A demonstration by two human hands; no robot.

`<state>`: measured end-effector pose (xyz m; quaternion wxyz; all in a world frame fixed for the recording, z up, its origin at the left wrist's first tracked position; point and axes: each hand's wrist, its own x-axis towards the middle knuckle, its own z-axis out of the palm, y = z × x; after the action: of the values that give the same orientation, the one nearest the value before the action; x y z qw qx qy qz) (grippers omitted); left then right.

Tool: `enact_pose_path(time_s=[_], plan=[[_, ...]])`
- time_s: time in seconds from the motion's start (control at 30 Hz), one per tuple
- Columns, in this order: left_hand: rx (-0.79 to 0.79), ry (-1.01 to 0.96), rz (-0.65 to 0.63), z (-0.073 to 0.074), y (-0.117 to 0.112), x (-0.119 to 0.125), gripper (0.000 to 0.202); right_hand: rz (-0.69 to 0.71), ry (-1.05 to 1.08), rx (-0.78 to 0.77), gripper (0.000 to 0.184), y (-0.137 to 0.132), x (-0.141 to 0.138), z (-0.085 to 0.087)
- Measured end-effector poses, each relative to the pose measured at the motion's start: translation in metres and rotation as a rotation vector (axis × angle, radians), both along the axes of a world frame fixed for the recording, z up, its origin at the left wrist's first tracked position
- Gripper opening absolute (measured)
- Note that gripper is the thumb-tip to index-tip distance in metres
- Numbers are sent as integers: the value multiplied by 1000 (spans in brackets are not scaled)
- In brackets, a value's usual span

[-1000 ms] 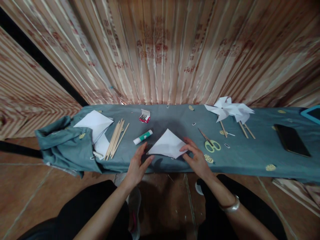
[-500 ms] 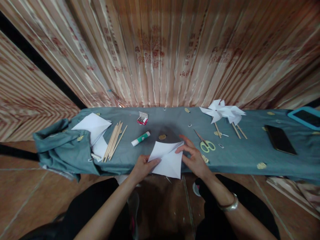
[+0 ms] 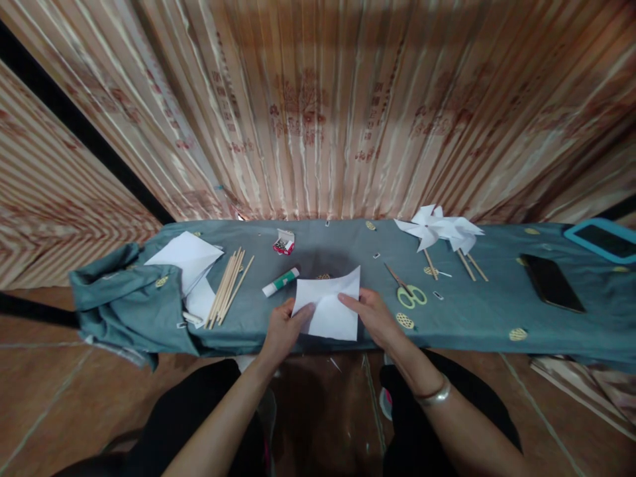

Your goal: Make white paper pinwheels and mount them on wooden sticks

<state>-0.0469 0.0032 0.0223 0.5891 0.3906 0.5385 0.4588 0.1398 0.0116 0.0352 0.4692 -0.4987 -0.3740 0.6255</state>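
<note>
Pinching a creased paper sheet [image 3: 325, 311] by opposite sides with the fingers of left hand [image 3: 281, 330] and right hand [image 3: 378, 319], apparently to keep it spread, over the near edge of the desk [image 3: 467, 321].

1. The tabletop [image 3: 342, 248] is covered with a grey-green cloth [image 3: 472, 318] printed with yellow motifs.
2. The landmark is the green-and-white glue stick [image 3: 281, 282], lying aslant on that cloth.
3. Just beyond the glue stick: an open red-and-white box [image 3: 284, 242] of small pieces.
4. Left of it: wooden sticks [image 3: 226, 291], then white sheets [image 3: 183, 255] partly under bunched cloth.
5. Right of it: scissors [image 3: 411, 293] with yellow-green handles.
6. Farther right: white pinwheels [image 3: 427, 226], a dark phone [image 3: 554, 283] and a blue-framed tablet [image 3: 606, 238].
</note>
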Motion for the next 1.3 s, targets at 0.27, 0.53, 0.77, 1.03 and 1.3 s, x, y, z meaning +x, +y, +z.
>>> enact_pose_path(time_s=[0.27,0.53,0.77,1.03,1.3], plan=[[-219,-241,-79,27,0,-1,49,53,123,-53,39,9,8,-1],[-223,-230,-52,23,-5,-14,40,235,36,-93,41,11,3,3],[-293,-290,77,26,-6,-23,28,238,25,-131,45,18,-18,2],[-287,-299,137,31,-7,-28,28,274,-31,-131,42,23,-31,3],[-200,-295,178,19,-14,-30,38,147,-64,-105,50,29,-36,8]])
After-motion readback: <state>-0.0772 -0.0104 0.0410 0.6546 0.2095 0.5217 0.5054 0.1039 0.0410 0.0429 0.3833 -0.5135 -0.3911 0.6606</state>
